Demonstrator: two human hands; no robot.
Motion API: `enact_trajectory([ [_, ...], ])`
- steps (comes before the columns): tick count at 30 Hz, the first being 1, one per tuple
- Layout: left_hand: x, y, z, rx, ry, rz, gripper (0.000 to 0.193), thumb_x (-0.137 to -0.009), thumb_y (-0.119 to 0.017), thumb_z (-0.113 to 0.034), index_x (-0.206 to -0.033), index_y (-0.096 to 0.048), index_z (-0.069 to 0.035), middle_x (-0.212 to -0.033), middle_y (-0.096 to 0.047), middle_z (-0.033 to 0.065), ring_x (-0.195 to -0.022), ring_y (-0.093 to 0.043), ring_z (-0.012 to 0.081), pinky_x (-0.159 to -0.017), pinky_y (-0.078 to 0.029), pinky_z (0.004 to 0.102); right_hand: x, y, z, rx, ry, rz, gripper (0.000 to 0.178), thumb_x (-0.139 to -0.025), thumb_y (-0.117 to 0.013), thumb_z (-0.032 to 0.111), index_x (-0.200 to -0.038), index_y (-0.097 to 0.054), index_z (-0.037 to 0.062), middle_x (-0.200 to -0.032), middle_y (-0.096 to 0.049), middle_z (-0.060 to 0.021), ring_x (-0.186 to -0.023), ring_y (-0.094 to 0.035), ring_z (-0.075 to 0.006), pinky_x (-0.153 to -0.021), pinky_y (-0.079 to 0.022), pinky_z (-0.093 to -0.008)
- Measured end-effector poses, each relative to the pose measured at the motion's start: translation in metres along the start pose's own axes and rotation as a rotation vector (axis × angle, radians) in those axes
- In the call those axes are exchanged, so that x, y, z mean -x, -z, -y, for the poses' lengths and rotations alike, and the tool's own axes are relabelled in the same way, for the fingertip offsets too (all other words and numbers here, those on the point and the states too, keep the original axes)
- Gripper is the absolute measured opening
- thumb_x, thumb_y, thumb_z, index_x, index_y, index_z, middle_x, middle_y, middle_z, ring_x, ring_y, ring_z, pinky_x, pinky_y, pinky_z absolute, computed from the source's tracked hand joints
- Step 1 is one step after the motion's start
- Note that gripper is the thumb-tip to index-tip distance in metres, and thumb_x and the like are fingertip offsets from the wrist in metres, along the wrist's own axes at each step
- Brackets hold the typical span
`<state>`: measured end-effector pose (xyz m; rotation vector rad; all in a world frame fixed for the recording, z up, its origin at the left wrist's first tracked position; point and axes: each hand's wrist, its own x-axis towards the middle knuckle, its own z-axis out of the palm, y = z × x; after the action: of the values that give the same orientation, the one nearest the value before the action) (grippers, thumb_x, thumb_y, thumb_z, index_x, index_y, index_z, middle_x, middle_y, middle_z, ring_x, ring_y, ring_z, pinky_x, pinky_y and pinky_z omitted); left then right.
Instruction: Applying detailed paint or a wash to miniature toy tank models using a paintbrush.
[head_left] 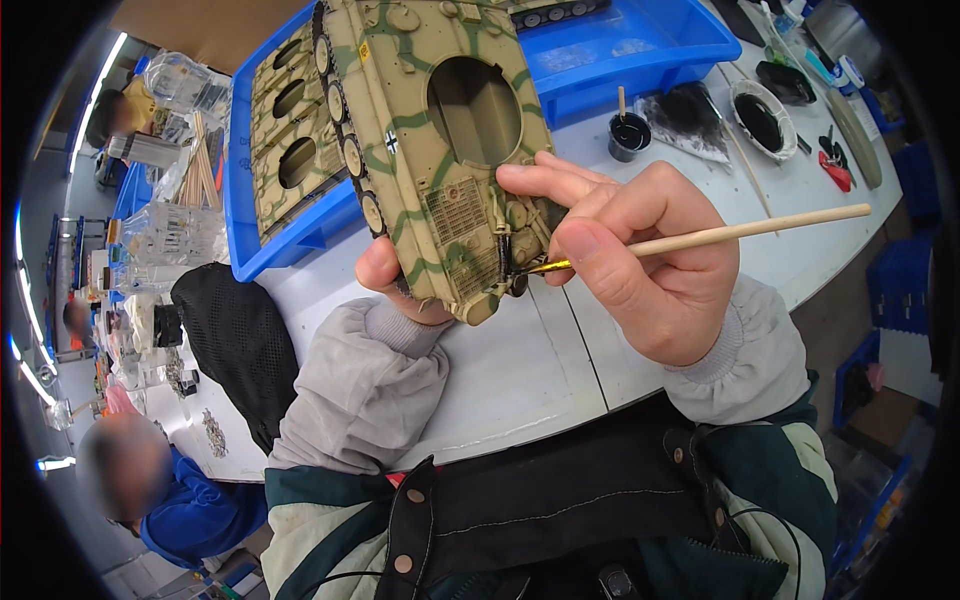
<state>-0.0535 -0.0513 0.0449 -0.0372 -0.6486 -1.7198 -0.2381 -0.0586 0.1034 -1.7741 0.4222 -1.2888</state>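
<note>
A model tank hull (pixel 400 75) in sand colour with green camouflage bands is tilted up before me, a round opening in its top. My left hand (pixel 385 275) grips it from beneath; most of its fingers are hidden behind the hull. In my right hand (pixel 640 260) is a thin paintbrush (pixel 750 229) with a pale wooden handle and a gold ferrule. The brush's dark tip meets a black-painted part (pixel 506 255) at the hull's near end. My right forefinger rests on the hull beside the opening.
A blue tray (pixel 262 258) at left holds more hulls (pixel 300 150); another blue tray (pixel 640 70) lies behind. To the right are a cup of black paint (pixel 629 135), a bowl of black liquid (pixel 760 118) and a blackened bag (pixel 688 120). Black mesh cloth (pixel 235 350) lies left, near a person in blue (pixel 205 510).
</note>
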Motion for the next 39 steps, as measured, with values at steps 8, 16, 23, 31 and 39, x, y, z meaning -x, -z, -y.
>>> enact_trajectory([
  [8, 0.001, -0.001, 0.000, 0.002, 0.005, -0.034, 0.070, -0.076, -0.042, -0.061, -0.119, -0.052, -0.006, -0.114, -0.058, 0.0149, -0.098, -0.059, 0.0286, -0.082, -0.050, 0.0417, 0.000, 0.000, 0.001, 0.010, 0.001, 0.000, 0.004, -0.090, -0.048, 0.001, -0.089, -0.045, 0.0035, -0.070, -0.061, -0.0094, -0.103, -0.059, -0.0380, -0.102, -0.028, -0.0572],
  [16, 0.000, -0.001, 0.001, -0.036, -0.037, -0.007, 0.071, -0.078, -0.039, -0.061, -0.121, -0.051, -0.006, -0.116, -0.057, 0.0150, -0.101, -0.058, 0.0295, -0.082, -0.050, 0.0428, 0.000, 0.000, 0.002, 0.010, 0.001, 0.004, 0.005, -0.090, -0.048, 0.001, -0.088, -0.044, 0.0035, -0.070, -0.061, -0.0095, -0.103, -0.059, -0.0379, -0.102, -0.028, -0.0569],
  [23, 0.001, 0.013, -0.006, 0.124, 0.087, 0.067, 0.091, -0.070, -0.057, -0.057, -0.134, -0.032, 0.002, -0.130, -0.044, 0.0210, -0.114, -0.050, 0.0319, -0.091, -0.046, 0.0450, -0.005, 0.004, 0.001, -0.163, -0.126, -0.080, 0.008, -0.092, -0.045, 0.006, -0.085, -0.043, 0.0040, -0.065, -0.057, -0.0072, -0.094, -0.063, -0.0316, -0.097, -0.037, -0.0545],
  [31, 0.010, 0.017, -0.009, -0.205, 0.262, -0.018, 0.081, -0.065, -0.065, -0.040, -0.131, -0.039, -0.003, -0.128, -0.048, 0.0182, -0.113, -0.051, 0.0346, -0.092, -0.045, 0.0493, -0.014, 0.046, -0.016, -0.455, -0.137, -0.336, 0.014, -0.092, -0.052, 0.012, -0.079, -0.050, 0.0053, -0.067, -0.061, -0.0081, -0.079, -0.067, -0.0256, -0.072, -0.053, -0.0310],
  [39, 0.005, 0.029, -0.039, -0.897, 0.456, 0.139, 0.050, -0.086, -0.052, -0.020, -0.131, -0.039, -0.004, -0.134, -0.041, 0.0185, -0.123, -0.043, 0.0321, -0.103, -0.036, 0.0470, -0.016, 0.081, -0.028, -0.316, -0.161, -0.437, 0.017, -0.090, -0.057, 0.017, -0.078, -0.048, 0.0081, -0.064, -0.059, -0.0071, -0.071, -0.067, -0.0244, -0.059, -0.051, -0.0260],
])
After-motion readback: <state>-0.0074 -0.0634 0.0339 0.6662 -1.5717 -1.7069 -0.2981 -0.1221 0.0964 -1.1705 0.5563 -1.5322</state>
